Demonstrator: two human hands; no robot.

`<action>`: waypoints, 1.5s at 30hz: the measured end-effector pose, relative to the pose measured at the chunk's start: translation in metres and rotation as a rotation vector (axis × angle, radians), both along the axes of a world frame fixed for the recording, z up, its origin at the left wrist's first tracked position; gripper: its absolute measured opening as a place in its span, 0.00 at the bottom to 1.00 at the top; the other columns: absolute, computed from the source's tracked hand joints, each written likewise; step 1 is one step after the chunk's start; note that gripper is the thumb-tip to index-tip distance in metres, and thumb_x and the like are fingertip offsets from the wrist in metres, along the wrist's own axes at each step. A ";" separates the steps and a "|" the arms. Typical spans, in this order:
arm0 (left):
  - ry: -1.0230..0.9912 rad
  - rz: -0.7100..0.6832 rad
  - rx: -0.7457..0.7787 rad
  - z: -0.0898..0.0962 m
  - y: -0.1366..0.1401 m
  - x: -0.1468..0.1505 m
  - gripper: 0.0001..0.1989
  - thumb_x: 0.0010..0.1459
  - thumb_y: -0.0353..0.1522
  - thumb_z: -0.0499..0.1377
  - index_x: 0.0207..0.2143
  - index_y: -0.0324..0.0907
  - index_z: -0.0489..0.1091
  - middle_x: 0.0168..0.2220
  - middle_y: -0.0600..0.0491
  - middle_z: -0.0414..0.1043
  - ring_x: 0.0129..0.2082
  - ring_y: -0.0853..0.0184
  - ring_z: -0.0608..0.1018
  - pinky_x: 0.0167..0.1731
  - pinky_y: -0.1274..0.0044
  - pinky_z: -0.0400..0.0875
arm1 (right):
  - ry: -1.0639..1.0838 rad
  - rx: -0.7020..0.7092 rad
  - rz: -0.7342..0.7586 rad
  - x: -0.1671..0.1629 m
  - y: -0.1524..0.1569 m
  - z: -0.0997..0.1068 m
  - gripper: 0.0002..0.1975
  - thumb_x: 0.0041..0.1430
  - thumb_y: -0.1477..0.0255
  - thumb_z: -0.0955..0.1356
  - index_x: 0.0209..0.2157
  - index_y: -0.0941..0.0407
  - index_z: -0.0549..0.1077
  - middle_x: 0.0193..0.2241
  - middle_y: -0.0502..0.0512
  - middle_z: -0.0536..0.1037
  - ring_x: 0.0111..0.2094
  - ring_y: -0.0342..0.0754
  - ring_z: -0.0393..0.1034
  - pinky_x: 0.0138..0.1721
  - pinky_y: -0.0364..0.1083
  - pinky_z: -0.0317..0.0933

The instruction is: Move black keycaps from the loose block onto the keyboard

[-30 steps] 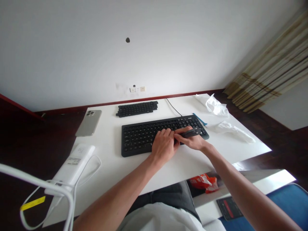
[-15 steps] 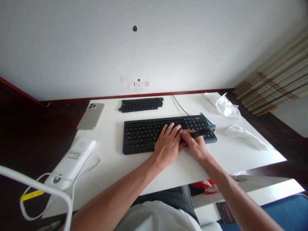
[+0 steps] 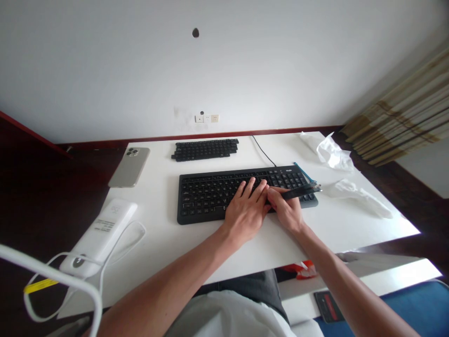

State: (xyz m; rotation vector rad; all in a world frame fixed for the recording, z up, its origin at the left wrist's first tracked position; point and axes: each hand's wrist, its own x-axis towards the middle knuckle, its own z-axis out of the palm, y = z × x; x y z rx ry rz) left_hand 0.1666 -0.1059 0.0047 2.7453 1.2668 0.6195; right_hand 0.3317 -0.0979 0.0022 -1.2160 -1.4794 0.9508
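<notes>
A black keyboard (image 3: 206,194) lies in the middle of the white table (image 3: 168,243), its cable running to the back. My left hand (image 3: 245,208) rests flat on its right-hand keys, fingers spread. Beside it my right hand (image 3: 287,210) grips a thin dark tool (image 3: 301,191) that points right across the number pad. The two hands touch at the fingertips.
A second, smaller black key panel (image 3: 205,149) lies behind the keyboard. A phone (image 3: 129,166) lies face down at the left, a white power bank (image 3: 100,236) with a white cable near the front left. Crumpled white wrappers (image 3: 333,154) and a blue strip (image 3: 303,172) sit at the right.
The view has shifted slightly; the tool's tip has moved right, from over the keys to past the keyboard's right edge. My left hand's fingers have spread further up the keys.
</notes>
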 end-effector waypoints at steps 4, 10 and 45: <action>0.009 0.000 -0.005 -0.001 0.000 0.000 0.25 0.75 0.38 0.48 0.70 0.39 0.62 0.74 0.49 0.56 0.74 0.52 0.59 0.72 0.60 0.55 | -0.002 0.000 -0.009 0.000 -0.001 0.002 0.22 0.70 0.64 0.66 0.21 0.55 0.65 0.20 0.48 0.61 0.23 0.43 0.51 0.24 0.45 0.51; 0.004 -0.001 -0.002 0.000 0.000 0.000 0.25 0.75 0.37 0.49 0.69 0.39 0.62 0.74 0.48 0.56 0.74 0.53 0.59 0.72 0.59 0.56 | -0.003 0.004 -0.010 0.001 0.000 0.001 0.22 0.70 0.65 0.65 0.21 0.55 0.65 0.20 0.48 0.61 0.23 0.43 0.51 0.24 0.46 0.50; -0.386 0.023 -0.112 0.010 0.009 -0.008 0.08 0.68 0.34 0.62 0.48 0.43 0.76 0.47 0.49 0.79 0.51 0.59 0.76 0.55 0.66 0.75 | -0.158 0.189 -0.332 0.004 -0.003 0.004 0.27 0.72 0.54 0.63 0.21 0.53 0.60 0.19 0.50 0.61 0.23 0.45 0.52 0.25 0.48 0.47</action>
